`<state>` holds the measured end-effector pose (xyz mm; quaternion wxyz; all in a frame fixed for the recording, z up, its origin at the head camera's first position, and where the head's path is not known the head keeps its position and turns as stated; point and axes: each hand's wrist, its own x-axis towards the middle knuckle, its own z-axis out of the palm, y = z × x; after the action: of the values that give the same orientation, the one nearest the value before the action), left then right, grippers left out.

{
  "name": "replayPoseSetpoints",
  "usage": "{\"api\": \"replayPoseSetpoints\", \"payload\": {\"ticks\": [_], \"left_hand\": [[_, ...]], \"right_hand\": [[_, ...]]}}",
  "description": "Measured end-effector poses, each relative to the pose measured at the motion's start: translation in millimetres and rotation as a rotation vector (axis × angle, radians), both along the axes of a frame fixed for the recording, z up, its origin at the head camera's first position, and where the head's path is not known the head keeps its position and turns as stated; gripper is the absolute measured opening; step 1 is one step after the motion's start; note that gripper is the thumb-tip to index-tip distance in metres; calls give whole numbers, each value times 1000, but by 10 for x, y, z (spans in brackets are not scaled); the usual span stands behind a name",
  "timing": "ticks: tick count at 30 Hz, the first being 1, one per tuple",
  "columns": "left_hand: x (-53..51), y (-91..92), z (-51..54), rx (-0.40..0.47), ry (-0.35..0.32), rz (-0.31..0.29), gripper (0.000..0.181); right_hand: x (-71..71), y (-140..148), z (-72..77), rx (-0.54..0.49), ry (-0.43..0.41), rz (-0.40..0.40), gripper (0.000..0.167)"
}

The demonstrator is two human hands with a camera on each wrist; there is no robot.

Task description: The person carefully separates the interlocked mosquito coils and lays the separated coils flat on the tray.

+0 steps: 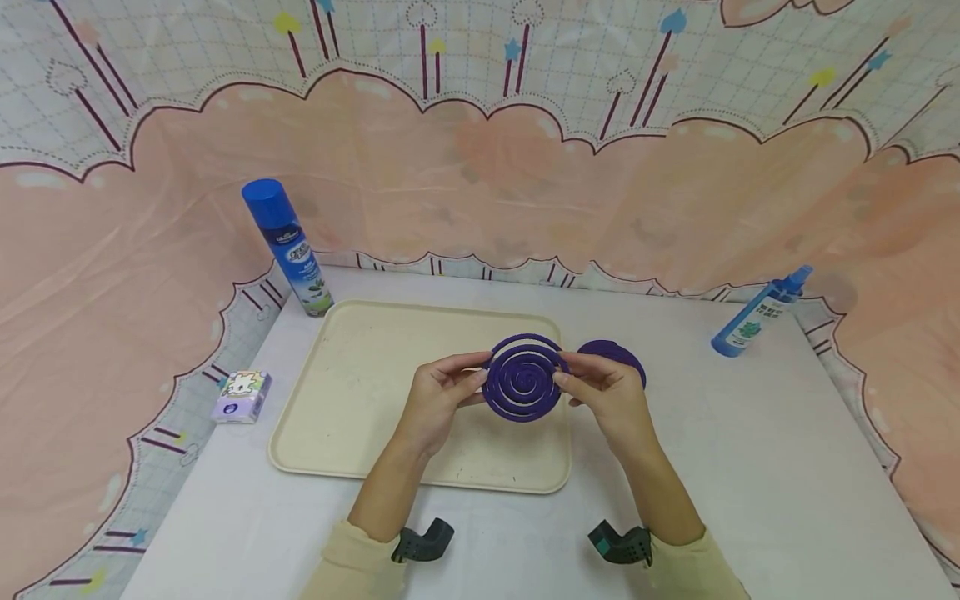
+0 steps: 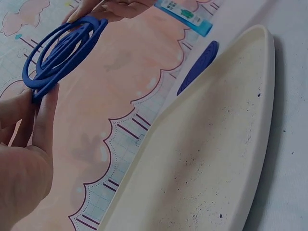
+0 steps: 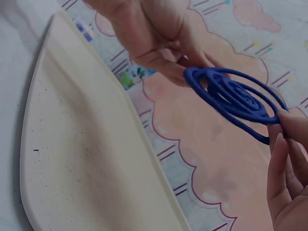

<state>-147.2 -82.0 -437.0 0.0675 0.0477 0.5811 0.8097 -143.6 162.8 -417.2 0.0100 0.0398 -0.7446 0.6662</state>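
On the blue spray can [image 1: 296,254], by the far left corner of the worktop [image 1: 787,467], white lettering runs over a leafy green band, too small to read surely. The spray bottle [image 1: 759,317], near the far right corner, bears a white label with a green plant picture and dark print that looks like Chinese characters. A lilac box [image 1: 242,398] at the left edge shows a white cartoon figure and a dark oval mark.

The left hand [image 1: 442,396] and right hand [image 1: 611,392] each pinch one side of a dark blue spiral coil [image 1: 525,382], held raised over the right edge of the tray [image 1: 352,392]. The right hand partly covers a second coil [image 1: 611,350], lying on the worktop just beside the tray. In both wrist views the hands are cut off by the frame; from the right wrist, the left hand stands before the can.

Dark specks [image 2: 259,95] dot the tray. Patterned cloth [image 1: 450,183] hangs behind; the worktop's near edge falls out of frame.
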Motion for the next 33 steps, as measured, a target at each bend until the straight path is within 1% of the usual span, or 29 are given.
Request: {"api": "replayPoseSetpoints", "payload": {"ticks": [6, 10, 15, 18, 21, 24, 27, 33], "left_hand": [[6, 8, -6, -7, 7, 12, 35], [18, 15, -6, 5, 5, 9, 35], [22, 24, -9, 22, 3, -15, 37], [26, 26, -6, 14, 3, -41, 40], [33, 38, 3, -3, 1, -52, 44], [40, 57, 12, -28, -2, -33, 45], [47, 79, 18, -58, -2, 1, 45], [50, 111, 19, -165, 44, 61, 42]], "right_hand": [[-1, 0, 2, -19, -44, -6, 40], [3, -10, 3, -41, -68, -17, 41], [10, -18, -4, -57, -69, -23, 41], [11, -23, -6, -54, -66, -24, 40], [10, -27, -3, -45, -68, -27, 39], [13, -30, -7, -31, -72, -28, 39], [20, -39, -13, -19, -66, -18, 38], [32, -56, -20, -26, -48, 10, 36]]}}
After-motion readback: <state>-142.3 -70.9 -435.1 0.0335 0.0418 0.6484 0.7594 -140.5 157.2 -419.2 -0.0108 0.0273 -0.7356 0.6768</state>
